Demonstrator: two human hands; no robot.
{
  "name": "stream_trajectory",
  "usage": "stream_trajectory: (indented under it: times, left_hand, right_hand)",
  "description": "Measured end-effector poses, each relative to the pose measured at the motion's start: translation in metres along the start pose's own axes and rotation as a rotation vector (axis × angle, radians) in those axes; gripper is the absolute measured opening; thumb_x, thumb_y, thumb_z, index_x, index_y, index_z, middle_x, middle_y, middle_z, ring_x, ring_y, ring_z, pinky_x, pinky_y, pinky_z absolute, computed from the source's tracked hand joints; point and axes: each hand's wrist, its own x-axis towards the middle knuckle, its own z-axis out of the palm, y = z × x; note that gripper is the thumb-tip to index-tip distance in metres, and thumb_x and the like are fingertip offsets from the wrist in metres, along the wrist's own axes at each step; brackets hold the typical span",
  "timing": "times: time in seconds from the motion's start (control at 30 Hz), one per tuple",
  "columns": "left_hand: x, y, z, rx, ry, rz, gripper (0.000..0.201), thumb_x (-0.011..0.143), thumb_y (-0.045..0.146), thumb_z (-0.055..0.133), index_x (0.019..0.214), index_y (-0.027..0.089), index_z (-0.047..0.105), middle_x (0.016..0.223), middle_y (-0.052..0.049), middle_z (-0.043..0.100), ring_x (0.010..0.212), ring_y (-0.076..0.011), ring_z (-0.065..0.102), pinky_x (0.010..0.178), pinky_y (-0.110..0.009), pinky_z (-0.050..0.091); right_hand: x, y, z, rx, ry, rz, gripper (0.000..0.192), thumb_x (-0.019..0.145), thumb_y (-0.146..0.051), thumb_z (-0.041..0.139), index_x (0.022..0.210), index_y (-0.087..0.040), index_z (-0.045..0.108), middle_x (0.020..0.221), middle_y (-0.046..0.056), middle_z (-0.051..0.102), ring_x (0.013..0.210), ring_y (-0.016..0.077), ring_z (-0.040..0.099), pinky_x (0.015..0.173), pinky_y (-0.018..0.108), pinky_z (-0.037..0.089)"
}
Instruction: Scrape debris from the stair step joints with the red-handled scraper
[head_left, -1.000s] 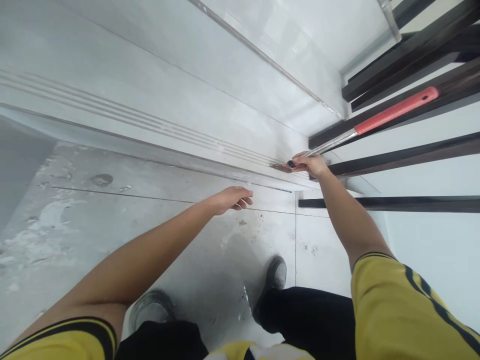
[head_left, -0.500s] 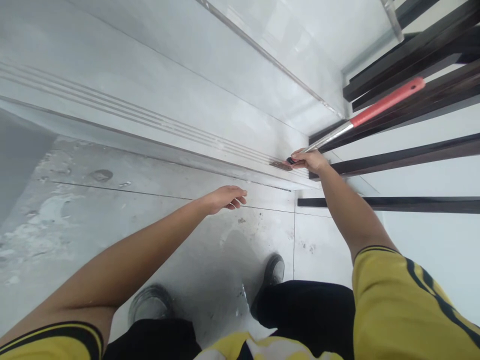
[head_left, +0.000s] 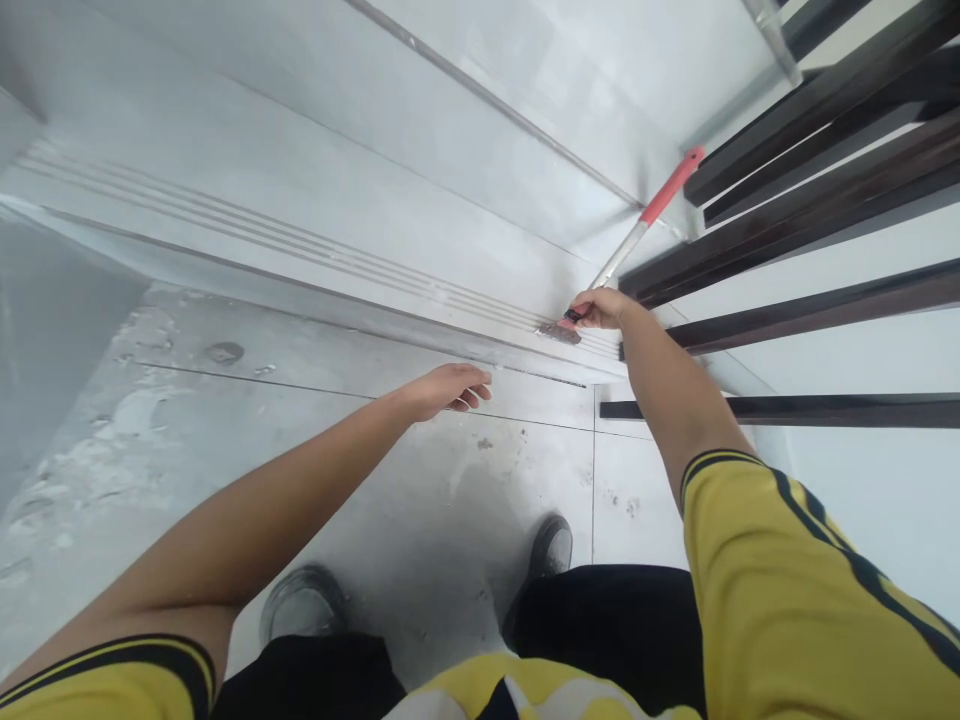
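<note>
My right hand is closed low around a long-handled scraper, near its head. The tool has a red grip at its far end and a silver shaft. Its flat, dirty blade rests on the grooved edge of a pale stair tread, close to the railing. Over the floor in front of the step, my left hand hangs with fingers loosely curled and apart, holding nothing.
Dark railing bars stand at the right beside the step. A higher stair edge runs across the top. Below lies a tiled floor with whitish residue at the left. My shoes stand on it.
The scraper's red grip has swung left, so the shaft now stands steeper in view. My right arm has shifted slightly left; my left hand stays nearly in place.
</note>
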Motion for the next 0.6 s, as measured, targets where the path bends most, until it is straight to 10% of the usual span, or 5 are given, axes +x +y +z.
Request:
stream_trajectory:
  times: [0.23, 0.6]
  left_hand:
    - [-0.009, 0.005, -0.012, -0.026, 0.109, 0.013, 0.039, 0.065, 0.048, 0.066, 0.088, 0.017, 0.064, 0.096, -0.007, 0.065, 0.07, -0.0113, 0.054, 0.067, -0.025, 0.044]
    - [-0.023, 0.009, -0.004, 0.008, 0.091, 0.04, 0.041, 0.066, 0.048, 0.066, 0.092, 0.017, 0.063, 0.097, -0.007, 0.065, 0.072, -0.0117, 0.055, 0.069, -0.026, 0.045]
  right_hand:
    - [-0.068, 0.037, 0.013, 0.001, 0.045, -0.246, 0.023, 0.062, -0.026, 0.074, 0.076, -0.012, 0.062, 0.063, 0.005, 0.064, 0.057, 0.0185, 0.065, 0.058, 0.029, 0.058]
    - [-0.071, 0.04, 0.052, 0.052, 0.16, -0.397, 0.02, 0.064, -0.023, 0.071, 0.078, -0.014, 0.06, 0.069, 0.003, 0.064, 0.061, 0.0151, 0.065, 0.065, 0.028, 0.058]
